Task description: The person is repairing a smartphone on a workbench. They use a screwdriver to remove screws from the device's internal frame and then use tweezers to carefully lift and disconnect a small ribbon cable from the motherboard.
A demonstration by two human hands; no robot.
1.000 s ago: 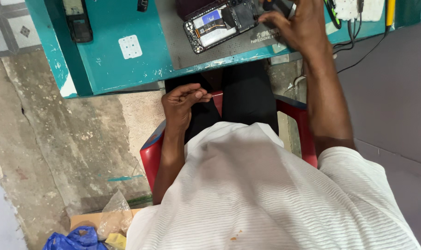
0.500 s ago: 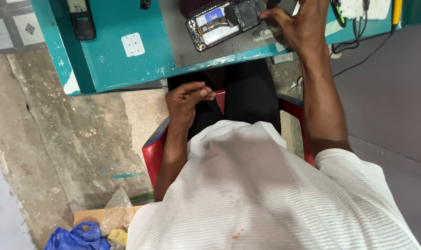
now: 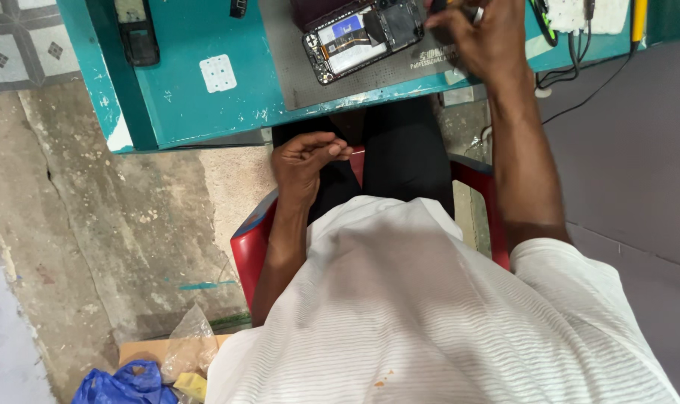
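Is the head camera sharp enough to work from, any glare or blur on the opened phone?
Head view: soft even daylight, no glare on the opened black phone; right hand slightly motion-blurred and cut by the top edge; left hand sharp, loosely curled above the lap; white ribbed shirt fills the foreground.

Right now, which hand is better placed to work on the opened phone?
Right. The right hand is already on the mat beside the phone, gripping a tool; the left hand is curled in the lap, below the table edge.

The teal tabletop (image 3: 190, 105) carried a grey work mat (image 3: 295, 75) at its twelve o'clock, with an opened phone (image 3: 362, 37) lying on the mat. A small white square piece (image 3: 218, 73) lay at nine o'clock of the mat, a dark handset (image 3: 136, 31) further toward ten o'clock.
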